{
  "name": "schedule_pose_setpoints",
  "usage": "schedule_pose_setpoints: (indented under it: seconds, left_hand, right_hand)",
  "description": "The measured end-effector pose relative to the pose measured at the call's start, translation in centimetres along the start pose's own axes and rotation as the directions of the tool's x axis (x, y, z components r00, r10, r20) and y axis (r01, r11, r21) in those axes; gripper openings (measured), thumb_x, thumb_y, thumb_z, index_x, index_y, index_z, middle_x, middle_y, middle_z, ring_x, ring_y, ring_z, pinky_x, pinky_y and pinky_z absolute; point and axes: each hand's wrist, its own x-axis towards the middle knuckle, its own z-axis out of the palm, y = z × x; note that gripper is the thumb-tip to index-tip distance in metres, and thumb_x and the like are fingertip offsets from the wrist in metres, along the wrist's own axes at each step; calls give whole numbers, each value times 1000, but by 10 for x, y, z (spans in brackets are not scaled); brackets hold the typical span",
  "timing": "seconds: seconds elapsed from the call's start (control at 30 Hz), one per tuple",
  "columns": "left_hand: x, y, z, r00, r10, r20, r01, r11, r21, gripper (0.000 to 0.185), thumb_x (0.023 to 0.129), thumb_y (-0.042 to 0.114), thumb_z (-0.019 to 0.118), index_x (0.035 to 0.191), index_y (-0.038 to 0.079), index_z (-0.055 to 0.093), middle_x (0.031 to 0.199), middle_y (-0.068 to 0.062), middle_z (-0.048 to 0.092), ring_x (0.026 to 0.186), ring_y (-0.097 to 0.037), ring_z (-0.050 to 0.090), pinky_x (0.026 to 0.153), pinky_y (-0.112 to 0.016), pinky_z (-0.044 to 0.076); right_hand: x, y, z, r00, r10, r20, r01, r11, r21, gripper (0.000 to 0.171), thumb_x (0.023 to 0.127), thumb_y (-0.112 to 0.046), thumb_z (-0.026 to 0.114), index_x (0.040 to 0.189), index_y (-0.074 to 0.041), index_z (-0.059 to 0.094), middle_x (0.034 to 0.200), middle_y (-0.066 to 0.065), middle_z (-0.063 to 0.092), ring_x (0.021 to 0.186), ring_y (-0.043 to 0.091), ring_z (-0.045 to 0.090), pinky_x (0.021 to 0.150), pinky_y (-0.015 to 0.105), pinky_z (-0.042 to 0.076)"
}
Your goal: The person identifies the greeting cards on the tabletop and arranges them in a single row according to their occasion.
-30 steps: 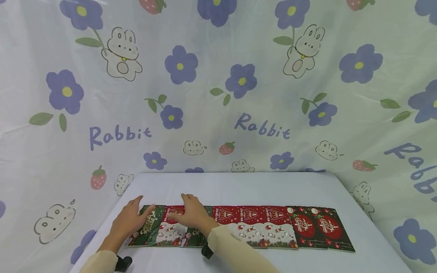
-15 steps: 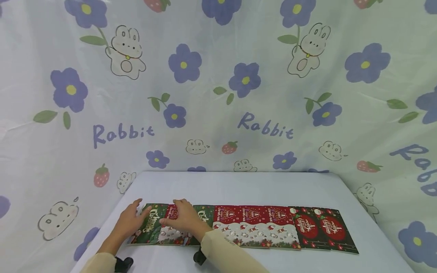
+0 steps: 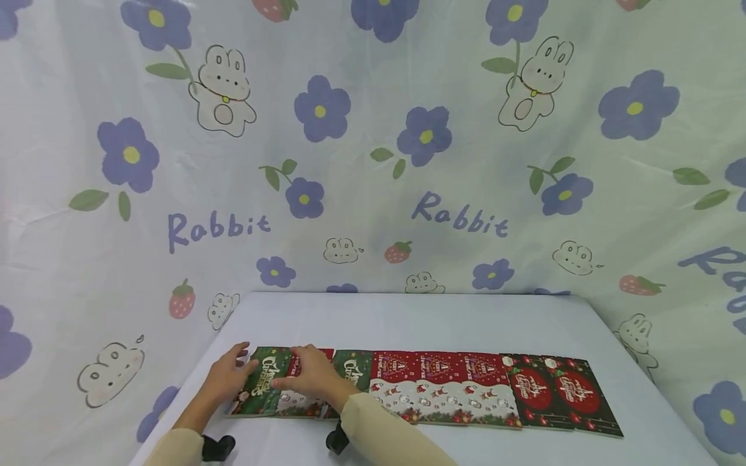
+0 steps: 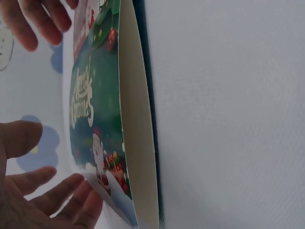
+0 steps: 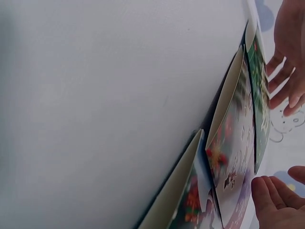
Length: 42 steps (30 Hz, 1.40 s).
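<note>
A row of Christmas greeting cards lies on the white table. At its left end is a green card (image 3: 269, 382) with gold lettering, bowed open along its near edge in the left wrist view. My left hand (image 3: 228, 375) is at this card's left edge, fingers relaxed and thumb apart; in the left wrist view the fingertips (image 4: 78, 191) are right at the edge. My right hand (image 3: 311, 374) hovers over the neighbouring red-and-white card (image 3: 297, 404), partly hiding it, thumb toward the green card. Its fingers (image 5: 267, 191) are slightly bent around nothing.
Rightward the row continues with another green card (image 3: 355, 369), several red-and-white cards (image 3: 440, 388) and two dark cards with red circles (image 3: 577, 391). Edges overlap slightly. White table (image 3: 419, 320) shows behind the row; a curtain printed with flowers and rabbits (image 3: 373, 162) hangs beyond.
My right hand has moved left along the row, closer to the left hand, uncovering more of the second green card. The left hand stays near the end card. The head view has shifted slightly.
</note>
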Motion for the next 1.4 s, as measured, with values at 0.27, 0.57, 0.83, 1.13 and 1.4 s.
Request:
schedule_pose_setpoints:
  seconds: [0.27,0.57,0.83,1.13,1.4]
  left_hand:
    - [0,1,0,1000,-21,18,21,999,-46,60,106,15,57,153,-13,34,148,-41,43,134,-58,45,106,-68,43]
    - [1,2,1,997,-59,39,63,992,-107,58,107,11,57,156,-8,33,151,-39,41,135,-56,44,104,-66,46]
    - [2,1,1,997,-62,53,69,988,-137,56,106,7,56,155,-9,36,150,-39,41,132,-55,47,102,-64,48]
    - [1,2,1,995,-78,60,87,982,-170,54,105,6,58,152,-12,40,137,-39,52,118,-49,58,89,-53,57]
    - [0,5,0,994,-92,63,102,980,-170,52,105,8,58,150,-13,42,136,-40,51,118,-50,58,91,-55,55]
  right_hand:
    - [1,-2,1,1000,23,9,-24,999,37,77,86,-49,86,149,-13,59,142,1,62,133,19,56,109,41,50]
    - [6,-6,-2,999,9,31,-11,995,95,73,86,-44,87,146,-11,61,136,3,65,124,17,60,105,39,53]
    - [10,-5,0,997,34,62,-45,981,187,70,87,-41,87,145,-10,63,139,5,65,121,16,62,103,41,55]
    - [14,-5,5,996,52,71,-65,979,191,69,87,-42,88,144,-11,65,132,3,69,112,12,63,101,40,56]
    - [15,-8,2,996,56,75,-69,980,187,64,87,-42,87,140,-11,68,126,1,72,111,11,65,98,36,57]
